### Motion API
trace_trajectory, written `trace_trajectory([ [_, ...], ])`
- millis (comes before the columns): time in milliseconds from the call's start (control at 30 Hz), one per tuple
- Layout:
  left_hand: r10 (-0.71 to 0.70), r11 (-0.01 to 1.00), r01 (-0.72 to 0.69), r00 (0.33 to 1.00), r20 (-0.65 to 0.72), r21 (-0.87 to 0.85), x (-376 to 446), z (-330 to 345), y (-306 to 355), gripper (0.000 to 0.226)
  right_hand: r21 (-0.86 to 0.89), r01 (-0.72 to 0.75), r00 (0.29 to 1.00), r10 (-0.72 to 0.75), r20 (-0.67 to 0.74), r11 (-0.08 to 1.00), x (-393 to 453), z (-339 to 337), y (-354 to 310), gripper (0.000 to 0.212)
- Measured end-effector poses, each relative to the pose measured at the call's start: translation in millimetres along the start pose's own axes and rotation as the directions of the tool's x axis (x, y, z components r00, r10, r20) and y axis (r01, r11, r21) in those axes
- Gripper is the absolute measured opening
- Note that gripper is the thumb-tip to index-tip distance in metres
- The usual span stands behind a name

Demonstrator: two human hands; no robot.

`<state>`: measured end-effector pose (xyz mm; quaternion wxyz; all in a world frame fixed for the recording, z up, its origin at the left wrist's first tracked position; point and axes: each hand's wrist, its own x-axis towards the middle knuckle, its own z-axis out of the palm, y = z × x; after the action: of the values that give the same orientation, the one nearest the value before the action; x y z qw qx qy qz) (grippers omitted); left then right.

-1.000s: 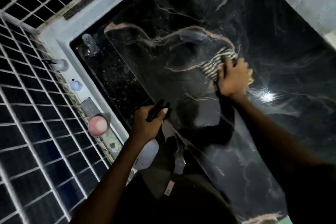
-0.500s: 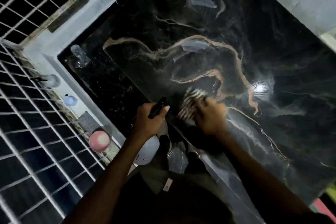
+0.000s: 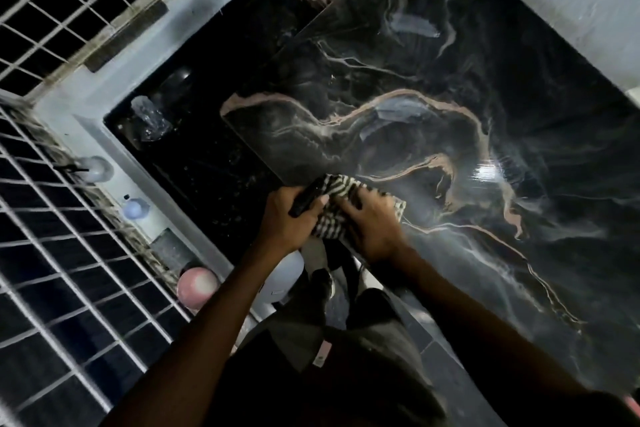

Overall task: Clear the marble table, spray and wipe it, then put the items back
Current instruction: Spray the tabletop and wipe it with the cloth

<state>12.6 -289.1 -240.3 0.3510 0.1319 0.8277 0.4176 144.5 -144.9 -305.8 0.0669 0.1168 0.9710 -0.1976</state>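
Striped cloth point(image 3: 341, 215): bunched at near-left edge of dark marble surface point(image 3: 450, 156), touching both hands. Soft, light, limp; judged damp, folds easily, grips well when gathered into wad, palm flat on top. Right hand point(image 3: 372, 225) presses down on it, fingers curled into fabric. Left hand point(image 3: 289, 217) clenched round spray bottle trigger point(image 3: 304, 199); white bottle body point(image 3: 285, 276) hangs below. Polished marble looks slick.

Hands point(image 3: 332, 218) hide most of the striped cloth point(image 3: 332, 215).
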Motion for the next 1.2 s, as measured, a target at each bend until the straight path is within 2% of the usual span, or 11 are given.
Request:
trace_trajectory([
  [133,0.007,1.0,-0.007,1.0,0.017,0.01,10.5,-7.2,-0.3,0.034,-0.096,-0.291,0.937,0.263,-0.228,0.952,46.2,-41.9,105.9,0.052],
  [300,0.015,1.0,-0.015,1.0,-0.004,0.025,18.7,-12.9,1.1,0.038,0.063,-0.75,0.615,0.729,-0.3,0.658,118.2,-78.7,145.8,0.054],
  [367,-0.01,1.0,0.01,1.0,-0.009,0.013,21.7,-13.8,0.1,0.037,0.098,-0.674,0.677,0.666,-0.314,0.732,114.6,-55.4,102.4,0.048],
  [500,-0.032,0.999,0.032,0.998,-0.052,-0.012,33.2,-13.6,2.6,0.023,0.052,-0.134,0.985,0.138,-0.099,0.99,61.6,-3.7,-8.2,0.051],
  [633,-0.094,0.995,0.091,0.992,-0.088,-0.043,44.8,-15.2,12.5,0.021,-0.017,0.116,0.988,-0.117,-0.101,0.993,72.8,-13.8,47.3,0.038],
  [700,-0.11,0.994,0.108,0.99,-0.085,-0.028,49.8,-15.4,15.4,0.03,-0.057,-0.094,0.964,0.076,-0.257,0.994,100.0,-38.6,114.6,0.034],
  [800,-0.125,0.992,0.121,0.986,-0.11,-0.04,52.3,-15.1,22.4,0.037,-0.007,-0.564,0.762,0.518,-0.388,0.826,153.0,-84.4,185.5,0.047],
  [867,-0.141,0.989,0.133,0.981,-0.13,-0.069,52.0,-16.4,26.3,0.035,0.067,-0.691,0.657,0.664,-0.358,0.72,176.1,-87.4,170.2,0.052],
  [933,-0.149,0.988,0.141,0.98,-0.131,-0.067,53.0,-17.5,29.7,0.03,0.096,-0.593,0.737,0.587,-0.336,0.8,173.8,-66.1,120.9,0.048],
  [1033,-0.145,0.989,0.143,0.98,-0.135,-0.023,58.8,-17.2,36.8,0.028,0.086,-0.19,0.968,0.202,-0.149,0.978,132.1,-17.1,24.3,0.057],
  [1200,-0.114,0.993,0.109,0.979,-0.17,-0.039,70.4,-17.4,40.8,0.012,0.021,0.181,0.984,-0.181,0.002,0.983,94.9,-12.6,20.4,0.067],
])
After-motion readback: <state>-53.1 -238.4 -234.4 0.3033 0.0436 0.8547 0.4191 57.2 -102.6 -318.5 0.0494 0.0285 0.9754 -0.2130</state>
